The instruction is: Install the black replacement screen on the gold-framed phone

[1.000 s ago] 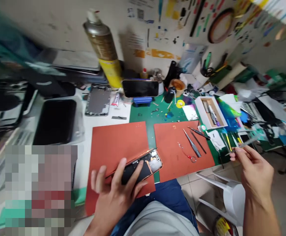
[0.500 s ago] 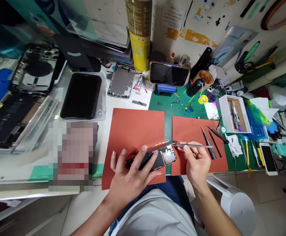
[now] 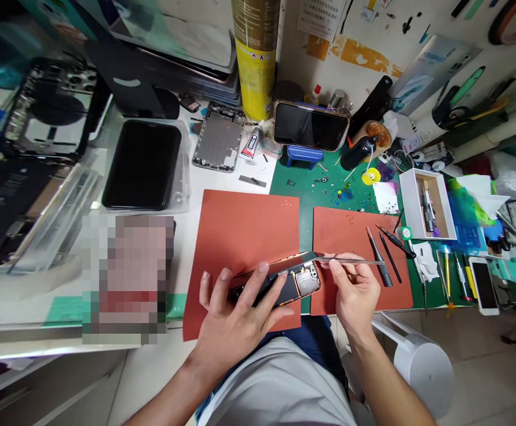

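An opened smartphone (image 3: 303, 283) with its inner parts showing lies tilted over the near part of the left red mat (image 3: 249, 222). Over its left half is my left hand (image 3: 240, 310), steadying it with fingers spread and the thumb along the near side. My fingers hide much of the phone's left end. Metal tweezers (image 3: 355, 260) are pinched in my right hand (image 3: 356, 290). Their tips point left and meet the phone's upper right corner, by the raised dark panel; whether they grip anything there I cannot tell.
On the right red mat (image 3: 338, 236) lie a screwdriver (image 3: 379, 260) and other slim tools. Behind stand a propped phone (image 3: 311, 125), a black bottle (image 3: 359, 152) and a yellow can (image 3: 257, 77). A black-screened phone (image 3: 143, 164) lies left; a white box (image 3: 445, 213) stands right.
The view has shifted slightly. Both hands, the phone and the tweezers keep nearly the same positions relative to one another.
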Demonstrator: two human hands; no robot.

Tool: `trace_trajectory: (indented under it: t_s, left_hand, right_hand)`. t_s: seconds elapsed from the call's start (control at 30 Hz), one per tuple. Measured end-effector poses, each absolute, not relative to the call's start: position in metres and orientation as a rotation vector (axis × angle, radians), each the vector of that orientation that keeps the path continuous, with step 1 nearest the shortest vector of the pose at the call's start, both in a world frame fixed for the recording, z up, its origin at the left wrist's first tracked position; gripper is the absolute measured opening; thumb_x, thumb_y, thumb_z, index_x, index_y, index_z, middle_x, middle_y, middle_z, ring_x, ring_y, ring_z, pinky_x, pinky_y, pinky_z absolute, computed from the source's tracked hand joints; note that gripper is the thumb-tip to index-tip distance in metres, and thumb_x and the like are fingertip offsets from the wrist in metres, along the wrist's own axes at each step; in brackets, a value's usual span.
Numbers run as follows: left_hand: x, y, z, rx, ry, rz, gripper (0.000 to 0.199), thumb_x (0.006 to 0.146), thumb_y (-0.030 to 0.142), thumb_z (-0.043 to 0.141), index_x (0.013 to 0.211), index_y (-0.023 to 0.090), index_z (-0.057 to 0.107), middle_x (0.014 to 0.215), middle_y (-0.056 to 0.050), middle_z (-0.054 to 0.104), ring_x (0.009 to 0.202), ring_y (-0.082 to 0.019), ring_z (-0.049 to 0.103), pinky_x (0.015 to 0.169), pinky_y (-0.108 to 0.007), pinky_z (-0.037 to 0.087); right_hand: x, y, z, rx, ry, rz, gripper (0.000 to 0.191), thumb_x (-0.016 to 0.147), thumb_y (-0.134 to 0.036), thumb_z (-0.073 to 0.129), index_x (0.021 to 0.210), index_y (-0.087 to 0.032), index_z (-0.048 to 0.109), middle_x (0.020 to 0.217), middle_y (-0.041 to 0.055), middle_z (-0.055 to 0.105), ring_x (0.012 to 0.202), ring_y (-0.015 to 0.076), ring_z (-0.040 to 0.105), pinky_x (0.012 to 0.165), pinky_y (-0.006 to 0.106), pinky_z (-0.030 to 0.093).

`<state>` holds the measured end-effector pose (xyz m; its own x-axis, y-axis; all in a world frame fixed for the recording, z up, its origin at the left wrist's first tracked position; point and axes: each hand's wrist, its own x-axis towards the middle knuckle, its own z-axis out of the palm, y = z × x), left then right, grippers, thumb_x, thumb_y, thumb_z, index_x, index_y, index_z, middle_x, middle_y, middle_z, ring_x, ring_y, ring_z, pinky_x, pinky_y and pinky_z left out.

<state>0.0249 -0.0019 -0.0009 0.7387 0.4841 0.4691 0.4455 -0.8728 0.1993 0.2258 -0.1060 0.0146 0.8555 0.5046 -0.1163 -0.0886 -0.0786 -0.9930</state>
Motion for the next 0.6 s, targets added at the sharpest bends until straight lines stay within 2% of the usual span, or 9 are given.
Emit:
trace_trajectory:
  t_s: [0.23,0.4,0.6]
  left_hand:
    - [0.0234,-0.0023,-0.0017,2.869,0.766,0.810,0.079,0.086,0.067,0.085,0.157,0.040,0.062,0.189,0.007,0.005,0.174,-0.039,-0.005,0.141,-0.062,0.007]
    - [0.0229,-0.0021,-0.0024,2.875,0.762,0.818,0.086,0.083,0.067,0.088,0.159,0.040,0.060,0.189,0.006,0.010,0.173,-0.043,-0.003,0.141,-0.065,0.009]
    - [0.0245,-0.0016,-0.0012,2.863,0.756,0.809,0.078,0.086,0.066,0.086,0.155,0.038,0.064,0.189,0.006,0.004,0.174,-0.040,-0.006,0.141,-0.062,0.005]
  right_hand:
    - [0.2245,-0.1043,0.0155,-1.592,-0.333,0.496,0.020,0.092,-0.038,0.088,0.101,-0.023,0.078,0.098,0.0046,0.087,0.090,0.0246,0.086,0.090,0.042,0.071]
    - [0.2250,-0.1026,0.0147,-1.604,-0.322,0.488,0.022,0.092,-0.039,0.088,0.100,-0.022,0.077,0.096,0.0052,0.087,0.089,0.0255,0.086,0.090,0.044,0.071]
    - [0.2233,-0.1099,0.0162,-1.581,-0.330,0.487,0.018,0.094,-0.036,0.087,0.101,-0.022,0.077,0.097,0.0048,0.087,0.089,0.0242,0.085,0.091,0.043,0.070]
